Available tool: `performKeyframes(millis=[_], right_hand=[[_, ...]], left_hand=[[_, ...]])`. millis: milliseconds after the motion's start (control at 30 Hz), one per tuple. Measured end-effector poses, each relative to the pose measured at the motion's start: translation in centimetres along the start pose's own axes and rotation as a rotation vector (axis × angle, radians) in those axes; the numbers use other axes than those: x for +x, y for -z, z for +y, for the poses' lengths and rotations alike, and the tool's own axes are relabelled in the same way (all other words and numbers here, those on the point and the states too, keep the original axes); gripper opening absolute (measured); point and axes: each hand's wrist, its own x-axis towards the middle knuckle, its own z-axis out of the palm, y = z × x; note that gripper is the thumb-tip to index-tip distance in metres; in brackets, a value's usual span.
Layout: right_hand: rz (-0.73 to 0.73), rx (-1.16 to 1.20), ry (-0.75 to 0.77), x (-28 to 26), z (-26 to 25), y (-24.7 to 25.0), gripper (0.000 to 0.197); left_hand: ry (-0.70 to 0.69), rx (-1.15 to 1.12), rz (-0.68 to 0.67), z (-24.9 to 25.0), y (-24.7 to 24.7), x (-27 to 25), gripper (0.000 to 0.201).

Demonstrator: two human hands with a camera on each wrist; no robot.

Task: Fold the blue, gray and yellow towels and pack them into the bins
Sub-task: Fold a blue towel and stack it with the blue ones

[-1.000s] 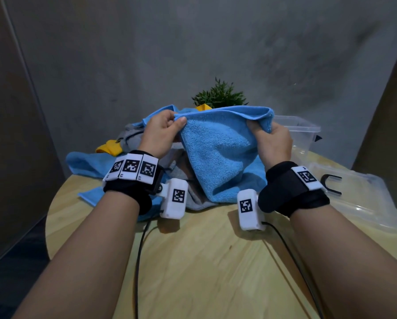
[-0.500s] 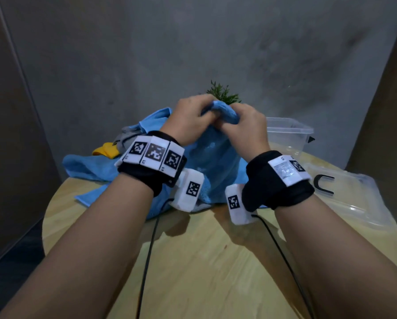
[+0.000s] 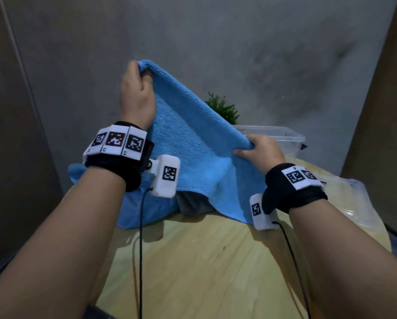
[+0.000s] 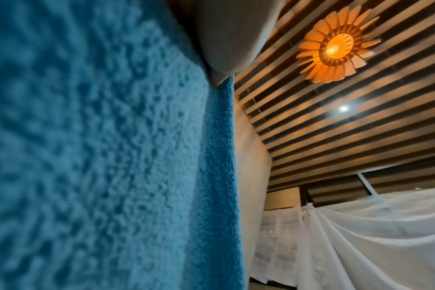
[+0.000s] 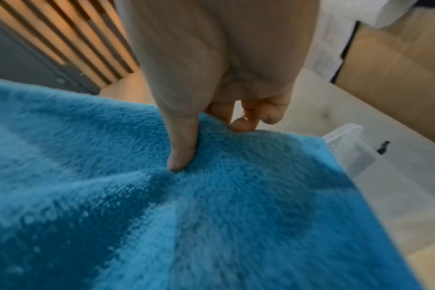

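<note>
A blue towel [image 3: 192, 148] hangs stretched between both hands above the round wooden table [image 3: 204, 261]. My left hand [image 3: 136, 93] grips one corner raised high at the upper left. My right hand [image 3: 259, 150] pinches the other end lower on the right, thumb pressed on the cloth [image 5: 181, 157]. In the left wrist view the blue towel [image 4: 99, 157] fills the left half. A gray towel [image 3: 192, 203] peeks out under the hanging edge. More blue cloth [image 3: 144, 212] lies on the table below. No yellow towel shows.
A clear plastic bin [image 3: 282, 137] stands at the back right behind the towel. A clear lid [image 3: 349, 203] lies on the table's right side. A small green plant [image 3: 222, 109] stands behind, against the gray wall. Cables run from both wrist cameras toward me.
The hands were together at the towel's top half a second ago; now they have parted, the left rising up and left, the right dropping to the right, stretching the towel out.
</note>
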Motion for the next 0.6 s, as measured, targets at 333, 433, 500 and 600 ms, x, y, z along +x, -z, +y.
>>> performKeyframes(millis=[333,433,500,600], right_hand=[[0.293,0.141,-0.334,-0.4,1.6,1.4,0.044],[0.287,0.360,-0.283,-0.6,1.8,1.2,0.042],[0.248,0.586,-0.246,-0.8,1.5,0.9,0.038],[0.192,0.782,-0.277,-0.5,1.0,0.7,0.020]], left_hand=[[0.347,0.081,0.058,-5.4,1.5,-0.6,0.020],[0.355,0.087,0.068,-6.4,1.7,-0.9,0.033],[0.359,0.082,0.061,-7.1,1.6,-1.1,0.032],[0.363,0.078,0.047,-8.2,1.5,-1.3,0.034]])
